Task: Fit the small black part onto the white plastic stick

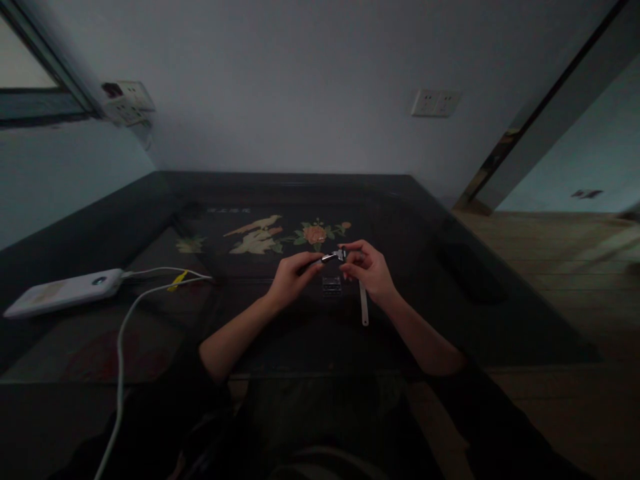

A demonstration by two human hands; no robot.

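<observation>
My left hand (295, 275) is closed around the dark handle of a razor (330, 257), whose silver neck points right. With thumb and fingertips, my right hand (371, 270) pinches the dark head at the razor's other end. Just below the razor, a small dark, shiny case (331, 286) with horizontal bars lies on the table. A narrow pale strip (364, 308) with a hole at its near end sticks out from under my right hand. The dim light hides fine detail of the razor head.
The dark glossy tabletop (290, 340) bears a bird-and-flower picture (315, 235). On the left lies a white power bank (65, 293), with a white cable (121, 360) running toward me. A dark flat object (473, 275) lies right. Behind is a wall with sockets (436, 103).
</observation>
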